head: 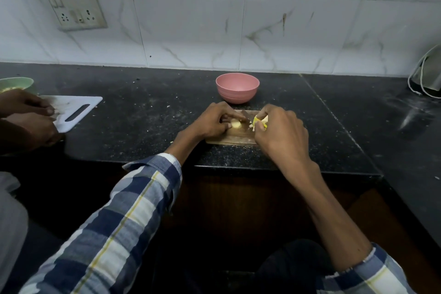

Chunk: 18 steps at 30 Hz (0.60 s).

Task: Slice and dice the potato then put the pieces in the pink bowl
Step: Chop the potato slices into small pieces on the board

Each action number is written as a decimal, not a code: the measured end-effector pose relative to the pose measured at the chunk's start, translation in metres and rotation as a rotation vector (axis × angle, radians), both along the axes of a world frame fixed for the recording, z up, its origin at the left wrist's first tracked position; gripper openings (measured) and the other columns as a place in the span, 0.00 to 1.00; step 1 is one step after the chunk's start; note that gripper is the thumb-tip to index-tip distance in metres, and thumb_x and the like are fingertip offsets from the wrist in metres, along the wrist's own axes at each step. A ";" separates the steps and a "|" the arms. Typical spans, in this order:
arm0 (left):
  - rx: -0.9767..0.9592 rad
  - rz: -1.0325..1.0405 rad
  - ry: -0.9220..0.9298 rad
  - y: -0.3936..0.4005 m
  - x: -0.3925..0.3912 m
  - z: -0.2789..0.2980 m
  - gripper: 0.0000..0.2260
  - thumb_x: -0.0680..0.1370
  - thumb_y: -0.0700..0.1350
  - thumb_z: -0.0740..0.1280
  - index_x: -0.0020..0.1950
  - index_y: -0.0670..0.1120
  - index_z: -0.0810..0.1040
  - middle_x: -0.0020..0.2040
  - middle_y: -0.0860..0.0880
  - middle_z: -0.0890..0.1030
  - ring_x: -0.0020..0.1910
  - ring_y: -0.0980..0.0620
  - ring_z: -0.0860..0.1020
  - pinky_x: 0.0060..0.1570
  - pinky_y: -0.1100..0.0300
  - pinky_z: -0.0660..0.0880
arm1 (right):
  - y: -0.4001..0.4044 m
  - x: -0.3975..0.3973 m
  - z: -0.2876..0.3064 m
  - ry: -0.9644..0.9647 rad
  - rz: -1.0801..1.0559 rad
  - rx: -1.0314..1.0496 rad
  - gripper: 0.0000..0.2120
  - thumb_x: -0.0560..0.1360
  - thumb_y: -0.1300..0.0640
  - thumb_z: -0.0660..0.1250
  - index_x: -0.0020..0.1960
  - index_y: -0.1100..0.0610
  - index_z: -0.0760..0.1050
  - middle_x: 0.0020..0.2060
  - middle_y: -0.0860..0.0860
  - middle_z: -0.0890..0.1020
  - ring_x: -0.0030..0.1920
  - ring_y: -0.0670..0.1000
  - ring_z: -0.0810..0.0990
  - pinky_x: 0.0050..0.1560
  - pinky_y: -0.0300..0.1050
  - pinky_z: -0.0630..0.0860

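Note:
A small wooden cutting board (235, 137) lies near the counter's front edge. On it my left hand (214, 122) holds a pale peeled potato piece (235, 124) with curled fingers. My right hand (279, 131) grips a knife by its yellow handle (259, 123); the dark blade (245, 116) points left over the potato. Small cut bits lie by the blade. The pink bowl (237, 88) stands just behind the board, and what it holds is hidden from me.
Another person's hands (28, 114) work on a white cutting board (76, 112) at the left, beside a green bowl (16, 85). A kettle with a cord (427, 76) stands at the far right. The black counter (143, 126) meets a tiled wall with a socket plate (75, 7).

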State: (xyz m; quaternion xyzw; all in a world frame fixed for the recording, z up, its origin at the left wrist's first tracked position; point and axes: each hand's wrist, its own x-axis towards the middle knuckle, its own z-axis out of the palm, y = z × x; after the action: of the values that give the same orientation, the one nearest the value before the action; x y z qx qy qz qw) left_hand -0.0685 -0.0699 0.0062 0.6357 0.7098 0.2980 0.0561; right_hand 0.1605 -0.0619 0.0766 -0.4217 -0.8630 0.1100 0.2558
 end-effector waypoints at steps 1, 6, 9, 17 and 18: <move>-0.040 -0.038 0.030 0.003 -0.001 0.004 0.20 0.75 0.34 0.73 0.63 0.54 0.85 0.54 0.50 0.78 0.51 0.55 0.74 0.58 0.61 0.70 | 0.003 0.001 0.000 0.016 0.001 -0.001 0.09 0.81 0.54 0.67 0.60 0.50 0.79 0.52 0.54 0.82 0.54 0.58 0.80 0.44 0.47 0.66; -0.105 -0.030 0.087 0.012 -0.009 0.012 0.16 0.76 0.37 0.76 0.60 0.52 0.87 0.50 0.51 0.75 0.45 0.59 0.73 0.48 0.71 0.69 | 0.015 0.004 -0.007 0.054 -0.010 -0.002 0.09 0.81 0.54 0.67 0.61 0.51 0.79 0.52 0.53 0.83 0.50 0.56 0.80 0.43 0.47 0.68; -0.093 0.032 0.084 0.011 -0.004 0.012 0.13 0.76 0.43 0.78 0.59 0.52 0.87 0.47 0.57 0.75 0.46 0.58 0.74 0.47 0.65 0.72 | 0.020 0.007 -0.013 0.050 -0.026 -0.012 0.09 0.81 0.54 0.67 0.61 0.51 0.79 0.53 0.54 0.84 0.52 0.57 0.81 0.43 0.47 0.67; 0.001 0.247 -0.058 0.013 0.020 -0.006 0.11 0.72 0.53 0.81 0.51 0.50 0.88 0.40 0.55 0.83 0.34 0.64 0.77 0.36 0.71 0.69 | 0.025 0.000 -0.031 0.008 0.003 -0.042 0.10 0.82 0.54 0.65 0.62 0.51 0.77 0.54 0.55 0.82 0.56 0.59 0.79 0.47 0.50 0.68; 0.004 0.238 -0.055 0.011 0.019 -0.006 0.11 0.73 0.52 0.80 0.52 0.50 0.88 0.43 0.54 0.84 0.36 0.64 0.77 0.36 0.72 0.68 | 0.026 -0.001 -0.032 0.003 0.005 -0.036 0.10 0.82 0.54 0.65 0.62 0.50 0.77 0.53 0.55 0.82 0.55 0.59 0.79 0.46 0.50 0.68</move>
State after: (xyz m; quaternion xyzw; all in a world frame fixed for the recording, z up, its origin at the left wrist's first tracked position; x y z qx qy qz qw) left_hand -0.0492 -0.0592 0.0002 0.5385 0.7780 0.3212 0.0383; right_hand 0.1598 -0.0360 0.0444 -0.4238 -0.8616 0.1268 0.2489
